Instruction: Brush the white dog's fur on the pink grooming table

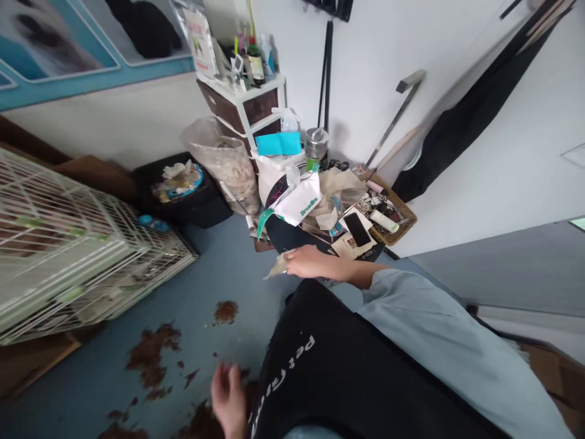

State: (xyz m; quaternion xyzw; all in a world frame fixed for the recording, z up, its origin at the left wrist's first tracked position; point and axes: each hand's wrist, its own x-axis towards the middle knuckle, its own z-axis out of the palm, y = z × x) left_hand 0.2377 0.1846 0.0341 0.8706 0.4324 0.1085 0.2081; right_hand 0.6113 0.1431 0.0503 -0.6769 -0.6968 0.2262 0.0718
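Observation:
My right hand (304, 262) is closed, pinching a thin pale beige piece (277, 266) that looks crumpled and partly see-through; I cannot tell its kind. It reaches out beside a dark stool-like surface covered in clutter. Low in the view hangs my left hand (227, 393), a little blurred, its fingers loosely curled, the thumb apart and nothing visible in it. Beneath and beyond it, brown hair-like clumps (153, 356) lie scattered over the blue floor (201, 286). A black apron (329, 372) with white lettering covers my front.
A white wire cage (91, 238) stands on the left. Behind it are a black bin (183, 201) and a clear bag (223, 161) of fluffy stuff. Ahead, a phone (357, 229), a white tissue pack (299, 204) and a wicker basket (402, 210) sit near a drawer unit (247, 103).

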